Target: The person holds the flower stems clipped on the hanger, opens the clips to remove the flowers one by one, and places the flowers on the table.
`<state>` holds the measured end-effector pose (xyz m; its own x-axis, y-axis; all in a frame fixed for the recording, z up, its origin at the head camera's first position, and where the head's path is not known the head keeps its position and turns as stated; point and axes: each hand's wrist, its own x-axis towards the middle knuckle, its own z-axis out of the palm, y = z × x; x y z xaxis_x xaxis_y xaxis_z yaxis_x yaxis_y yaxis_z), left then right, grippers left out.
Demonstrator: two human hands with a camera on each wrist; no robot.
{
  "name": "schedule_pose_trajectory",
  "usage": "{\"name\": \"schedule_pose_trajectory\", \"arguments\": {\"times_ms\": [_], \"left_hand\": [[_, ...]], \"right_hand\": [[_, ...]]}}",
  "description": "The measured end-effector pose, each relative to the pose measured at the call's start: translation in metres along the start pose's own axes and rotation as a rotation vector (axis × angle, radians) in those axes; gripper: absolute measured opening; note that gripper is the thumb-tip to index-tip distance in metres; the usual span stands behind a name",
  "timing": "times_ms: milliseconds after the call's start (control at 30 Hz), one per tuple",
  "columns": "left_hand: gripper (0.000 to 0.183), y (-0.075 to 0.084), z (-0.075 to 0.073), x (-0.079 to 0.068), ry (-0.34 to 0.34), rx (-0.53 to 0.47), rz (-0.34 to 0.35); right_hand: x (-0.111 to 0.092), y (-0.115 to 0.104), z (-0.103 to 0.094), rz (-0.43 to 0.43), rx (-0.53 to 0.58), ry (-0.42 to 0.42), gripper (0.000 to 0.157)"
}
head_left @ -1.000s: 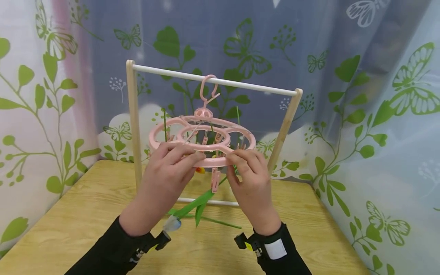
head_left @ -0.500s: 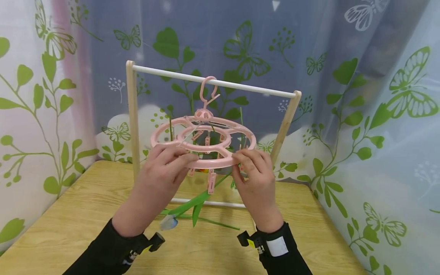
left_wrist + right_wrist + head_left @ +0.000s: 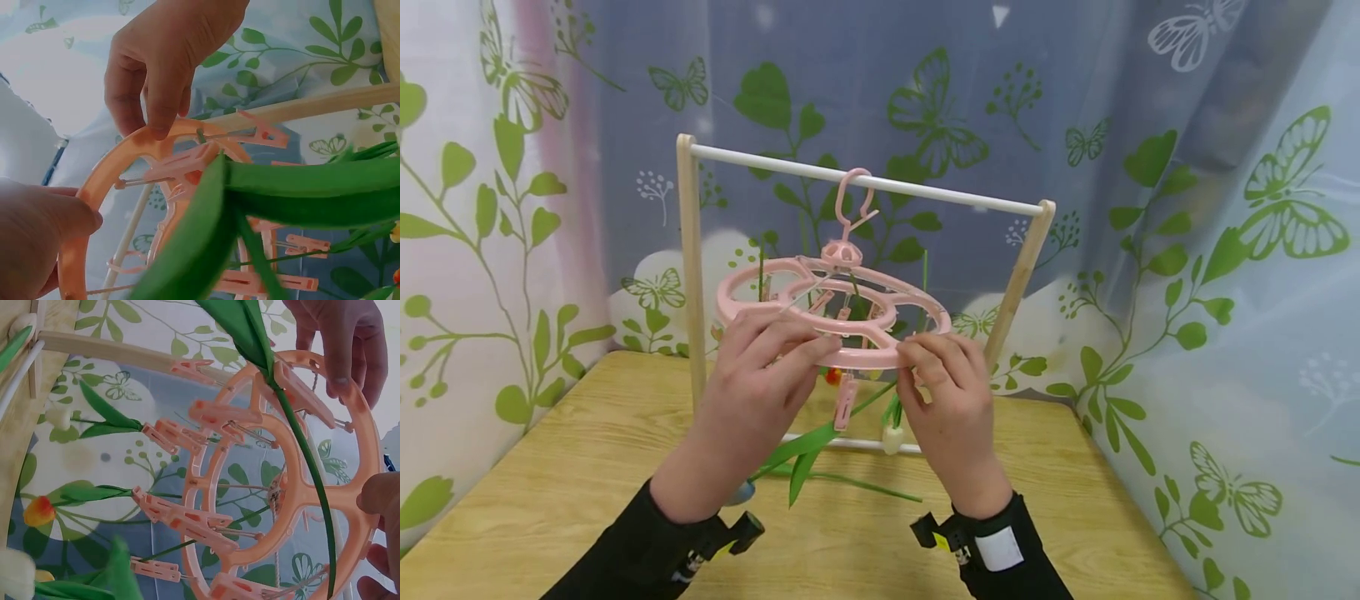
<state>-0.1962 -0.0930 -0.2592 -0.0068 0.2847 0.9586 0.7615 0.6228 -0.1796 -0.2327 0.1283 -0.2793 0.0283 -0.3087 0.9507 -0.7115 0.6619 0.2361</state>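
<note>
A pink round clip hanger [image 3: 867,358] hangs by its hook from a white rod [image 3: 925,187]. My left hand [image 3: 760,375] pinches its near rim on the left, thumb along the edge. My right hand [image 3: 951,387] grips the same rim further right. Between them a pink clothespin [image 3: 845,404] dangles, with a green tulip stem and leaves [image 3: 801,450] held in it. A pale blue tulip head [image 3: 742,493] is partly hidden behind my left wrist. In the right wrist view, more clothespins [image 3: 187,519] hold artificial tulips head down, one an orange tulip [image 3: 39,511].
Wooden posts [image 3: 691,267] carry the rod, with a lower white bar [image 3: 865,443] near the wooden tabletop [image 3: 565,483]. A cream tulip [image 3: 892,440] hangs by my right hand. Behind stands a curtain [image 3: 1030,83] printed with leaves and butterflies.
The hanger first turns a little right, then back left, with both hands on its rim. The front clothespin has shifted left. A cream tulip now shows, and the blue one slides behind my left wrist.
</note>
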Motion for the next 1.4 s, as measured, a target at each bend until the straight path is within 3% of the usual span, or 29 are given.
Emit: {"name": "schedule_pose_trajectory", "arguments": {"times_ms": [300, 700, 1167, 1400], "left_hand": [[0.028, -0.006, 0.002, -0.01, -0.029, -0.089, -0.061], [0.026, -0.006, 0.003, -0.011, -0.13, -0.024, -0.138], [0.027, -0.007, 0.01, -0.019, -0.179, 0.001, -0.135], [0.03, -0.006, 0.004, -0.016, -0.154, -0.077, -0.122]], "right_hand": [[-0.006, 0.011, -0.001, 0.029, -0.024, -0.005, 0.029], [-0.004, 0.003, 0.001, 0.013, -0.025, -0.008, 0.026], [-0.001, -0.014, 0.005, -0.038, -0.024, -0.04, 0.034], [-0.001, -0.011, 0.006, -0.031, -0.056, -0.033, 0.032]]}}
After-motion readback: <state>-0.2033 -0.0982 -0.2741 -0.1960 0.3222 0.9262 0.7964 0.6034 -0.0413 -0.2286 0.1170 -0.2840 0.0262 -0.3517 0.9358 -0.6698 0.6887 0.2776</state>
